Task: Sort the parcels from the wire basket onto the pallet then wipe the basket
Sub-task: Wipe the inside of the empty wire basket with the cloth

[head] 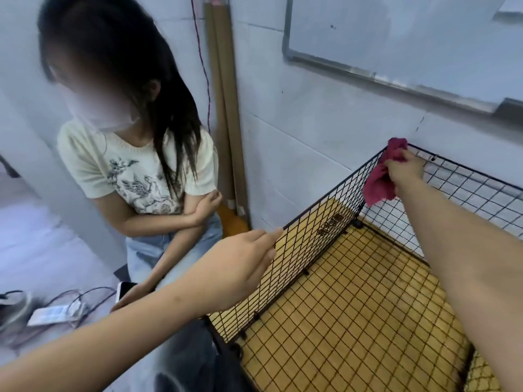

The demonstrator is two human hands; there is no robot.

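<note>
Right hand [405, 168], fingers hidden in red cloth [377, 183], at wire basket [317, 239] corner

Left hand [243, 257] pinches close by; right hand [405, 168] grips farther forward.

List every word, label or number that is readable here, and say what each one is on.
Nothing here reads clearly.
Brown board seen through the wire basket: a dark printed mark, too blurred to read.
White box on the floor: a label, too blurred to read.
Shirt: drawings only, no words visible.
Cloth: no text.
</note>
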